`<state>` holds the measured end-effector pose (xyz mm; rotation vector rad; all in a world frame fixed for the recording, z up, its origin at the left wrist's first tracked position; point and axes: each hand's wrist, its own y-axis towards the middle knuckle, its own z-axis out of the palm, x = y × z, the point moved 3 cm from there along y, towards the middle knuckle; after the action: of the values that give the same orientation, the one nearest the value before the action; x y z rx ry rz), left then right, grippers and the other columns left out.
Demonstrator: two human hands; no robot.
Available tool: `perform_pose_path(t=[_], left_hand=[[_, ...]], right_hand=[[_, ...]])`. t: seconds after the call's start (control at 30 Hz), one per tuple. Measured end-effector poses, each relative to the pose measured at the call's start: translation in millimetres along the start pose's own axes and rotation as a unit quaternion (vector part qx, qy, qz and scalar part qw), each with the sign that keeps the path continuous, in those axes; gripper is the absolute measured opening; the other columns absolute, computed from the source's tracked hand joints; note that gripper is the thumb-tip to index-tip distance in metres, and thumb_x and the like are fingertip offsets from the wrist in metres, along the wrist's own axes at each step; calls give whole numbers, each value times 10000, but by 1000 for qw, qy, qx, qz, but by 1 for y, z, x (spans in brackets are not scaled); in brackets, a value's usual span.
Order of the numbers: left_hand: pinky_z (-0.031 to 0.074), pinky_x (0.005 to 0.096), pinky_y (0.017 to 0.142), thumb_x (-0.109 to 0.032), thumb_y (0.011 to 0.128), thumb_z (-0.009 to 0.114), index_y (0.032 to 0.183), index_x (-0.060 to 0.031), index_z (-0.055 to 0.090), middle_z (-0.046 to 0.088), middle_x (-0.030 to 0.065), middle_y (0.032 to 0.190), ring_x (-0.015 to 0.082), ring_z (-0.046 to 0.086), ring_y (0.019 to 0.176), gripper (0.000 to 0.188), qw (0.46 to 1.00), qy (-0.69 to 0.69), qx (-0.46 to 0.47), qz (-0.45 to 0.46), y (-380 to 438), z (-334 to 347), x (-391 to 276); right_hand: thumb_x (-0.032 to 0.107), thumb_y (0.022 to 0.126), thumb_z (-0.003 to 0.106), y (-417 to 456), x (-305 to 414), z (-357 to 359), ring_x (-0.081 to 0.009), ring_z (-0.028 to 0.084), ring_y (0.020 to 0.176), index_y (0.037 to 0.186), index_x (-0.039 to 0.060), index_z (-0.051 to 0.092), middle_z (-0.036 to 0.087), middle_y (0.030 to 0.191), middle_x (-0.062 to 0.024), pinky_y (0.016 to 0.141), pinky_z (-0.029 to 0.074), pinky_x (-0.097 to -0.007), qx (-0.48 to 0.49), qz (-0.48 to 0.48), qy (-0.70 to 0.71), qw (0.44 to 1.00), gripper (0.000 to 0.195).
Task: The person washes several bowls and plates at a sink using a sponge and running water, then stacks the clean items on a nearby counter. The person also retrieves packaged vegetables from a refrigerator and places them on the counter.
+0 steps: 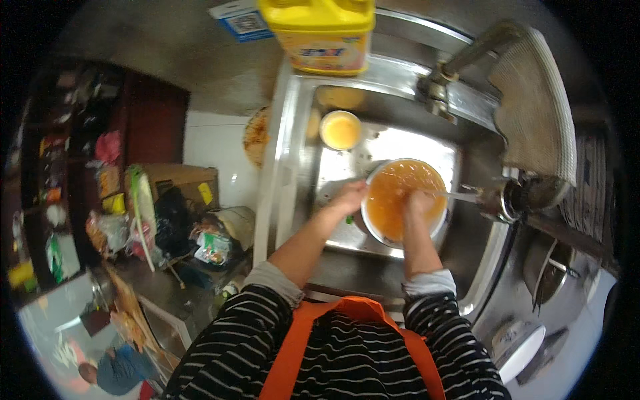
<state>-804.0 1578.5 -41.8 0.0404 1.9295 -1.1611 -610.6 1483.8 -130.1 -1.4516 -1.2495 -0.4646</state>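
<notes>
A white bowl [368,220] filled with cloudy orange liquid [392,200] stands in the stainless steel sink [345,257]. My left hand [352,196] grips the bowl's left rim. Inside the bowl, my right hand [419,204] is dipped in the liquid; its fingers are hidden, so what they hold cannot be told. From the tap [500,200] on the right, a thin stream of water [459,196] runs into the bowl close to my right hand. Behind and to the left sits a smaller white tub [341,130] of yellow liquid.
A yellow plastic tub [325,45] stands on the sink's back ledge, beside a card with a printed code [247,22]. Another faucet [440,90] and a mesh sheet [535,110] rise at the right. Patterned bowls [520,350] lie lower right. A person [120,367] is far off, lower left.
</notes>
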Motion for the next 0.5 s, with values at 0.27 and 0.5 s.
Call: perform_pose_path(t=[0.27,0.5], left_hand=[[409,327,847,-254,826,539,1144,-32,526,576,185,1044,261,535,1014,388,997,59,-44,6,8,5,-43],[409,382,878,6,682,555,1202,-15,453,466,227,1134,369,492,1005,530,955,252,-87,130,21,20,-33]], right_hand=[[-12,718,508,-117,42,24,-364,532,973,1080,8,501,562,995,-230,820,417,-373,280,-283,-218,891,363],[0,639,535,-76,65,-97,-251,558,922,879,94,633,602,950,-99,815,439,-342,493,-400,-456,623,276]])
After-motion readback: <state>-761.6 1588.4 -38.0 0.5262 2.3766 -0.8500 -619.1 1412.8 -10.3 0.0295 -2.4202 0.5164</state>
